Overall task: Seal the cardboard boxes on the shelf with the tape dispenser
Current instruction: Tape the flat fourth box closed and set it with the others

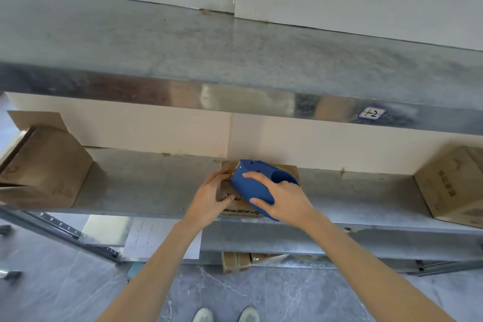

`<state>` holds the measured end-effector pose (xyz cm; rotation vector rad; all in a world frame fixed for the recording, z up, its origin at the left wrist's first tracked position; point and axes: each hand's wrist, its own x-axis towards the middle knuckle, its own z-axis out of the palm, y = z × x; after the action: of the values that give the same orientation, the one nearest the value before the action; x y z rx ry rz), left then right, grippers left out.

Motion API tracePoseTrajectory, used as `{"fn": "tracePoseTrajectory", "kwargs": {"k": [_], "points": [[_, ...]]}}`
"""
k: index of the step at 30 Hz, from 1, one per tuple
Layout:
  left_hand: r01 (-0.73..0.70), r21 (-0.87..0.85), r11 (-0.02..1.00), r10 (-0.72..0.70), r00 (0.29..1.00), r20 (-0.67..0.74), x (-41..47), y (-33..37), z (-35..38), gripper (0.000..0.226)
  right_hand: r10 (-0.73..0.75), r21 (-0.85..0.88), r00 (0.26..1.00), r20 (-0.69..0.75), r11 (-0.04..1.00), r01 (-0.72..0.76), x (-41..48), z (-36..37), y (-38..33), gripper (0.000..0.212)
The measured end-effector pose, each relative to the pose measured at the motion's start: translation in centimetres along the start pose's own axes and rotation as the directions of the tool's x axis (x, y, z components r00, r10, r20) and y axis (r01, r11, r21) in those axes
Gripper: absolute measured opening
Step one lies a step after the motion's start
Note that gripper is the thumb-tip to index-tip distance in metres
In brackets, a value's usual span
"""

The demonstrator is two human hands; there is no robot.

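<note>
1. On the middle shelf (146, 183), at its front edge — a small cardboard box (290, 170), with the blue tape dispenser (248, 185) sitting on its top.
2. Right hand (283, 197): fingers clamped over the dispenser's shell. Left hand (209, 198): fingers and thumb curled round the box's left side.
3. Box looks light, likely to slide on the smooth metal — brace its side. Dispenser seems rigid plastic; hold it by the shell.

We find three boxes on the shelf (146, 185) — open box (47, 165) left, middle box (236, 209) centre, third box (452, 185) right. The tape dispenser (251, 185) lies on the middle box.
</note>
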<state>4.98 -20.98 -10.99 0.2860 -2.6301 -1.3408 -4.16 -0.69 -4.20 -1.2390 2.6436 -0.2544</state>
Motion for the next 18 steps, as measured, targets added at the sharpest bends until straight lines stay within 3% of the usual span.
{"fn": "tracePoseTrajectory", "kwargs": {"k": [7,12,18], "points": [[0.047,-0.049,0.998,-0.045,0.998,0.033,1.5,2.0,-4.0,0.033,-0.044,0.183,0.998,-0.035,0.982,0.049,0.2,-4.0,0.2,0.063],[0.092,-0.24,0.966,-0.084,0.996,0.042,2.3,3.9,-6.8,0.021,-0.153,0.122,0.987,-0.052,0.98,0.159,-0.8,-5.5,-0.6,0.065],[0.158,-0.321,0.934,-0.058,0.952,0.299,1.4,3.6,-7.6,0.027,-0.215,0.041,0.976,-0.012,0.976,0.216,-1.6,-4.9,-1.9,0.06]]}}
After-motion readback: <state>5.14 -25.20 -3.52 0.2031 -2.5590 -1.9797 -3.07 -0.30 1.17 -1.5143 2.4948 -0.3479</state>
